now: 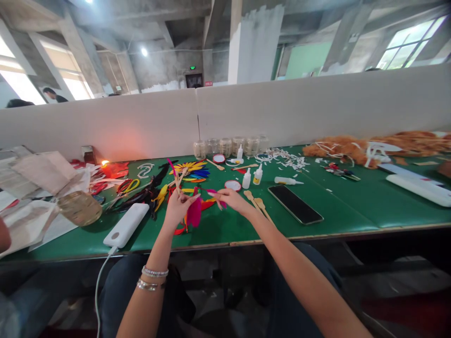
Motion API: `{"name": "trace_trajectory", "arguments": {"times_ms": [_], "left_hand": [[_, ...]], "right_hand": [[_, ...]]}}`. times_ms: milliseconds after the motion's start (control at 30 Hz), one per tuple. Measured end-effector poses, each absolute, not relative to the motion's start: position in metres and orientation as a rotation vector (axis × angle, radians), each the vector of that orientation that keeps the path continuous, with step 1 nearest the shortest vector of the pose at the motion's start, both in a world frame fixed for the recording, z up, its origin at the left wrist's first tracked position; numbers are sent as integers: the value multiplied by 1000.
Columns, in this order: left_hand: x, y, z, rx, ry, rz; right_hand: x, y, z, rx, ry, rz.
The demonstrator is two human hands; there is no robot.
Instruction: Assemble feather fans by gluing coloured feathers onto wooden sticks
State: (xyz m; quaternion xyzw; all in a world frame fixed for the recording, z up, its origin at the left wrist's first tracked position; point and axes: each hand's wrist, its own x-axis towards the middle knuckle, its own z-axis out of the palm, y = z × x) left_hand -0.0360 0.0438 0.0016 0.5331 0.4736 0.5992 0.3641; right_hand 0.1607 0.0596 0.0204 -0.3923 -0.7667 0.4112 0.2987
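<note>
My left hand is closed around thin pale wooden sticks, which point up and away from me. A magenta feather-like piece hangs beside its thumb. To the right, my right hand pinches a small magenta strip that looks like the same material. Both hands are just above the near part of the green table. Behind them lies a fan of yellow and blue feathers. Red and orange feather pieces lie under and between the hands, partly covered by them.
A white power bank with a cable lies left; a black phone lies right. Wooden spoons, glue bottles and glass jars stand or lie beyond. Yellow-handled scissors are at left. A low partition runs along the back.
</note>
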Motion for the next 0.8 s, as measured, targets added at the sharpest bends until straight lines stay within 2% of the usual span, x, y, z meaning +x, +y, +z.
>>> {"name": "trace_trajectory", "arguments": {"times_ms": [267, 333, 433, 667, 800], "left_hand": [[-39, 41, 3, 1379, 1248, 1465], [-43, 42, 2, 1384, 1222, 1420], [-46, 43, 1, 1368, 1196, 1391], [-28, 42, -4, 1369, 1243, 1548], [-23, 46, -10, 1356, 1220, 1570]], "right_hand": [[186, 74, 20, -1632, -2161, 459], [192, 78, 20, -1714, -2150, 388], [194, 78, 19, -1616, -2219, 546], [148, 54, 10, -993, -2147, 1190], [131, 51, 0, -958, -2079, 1216]]}}
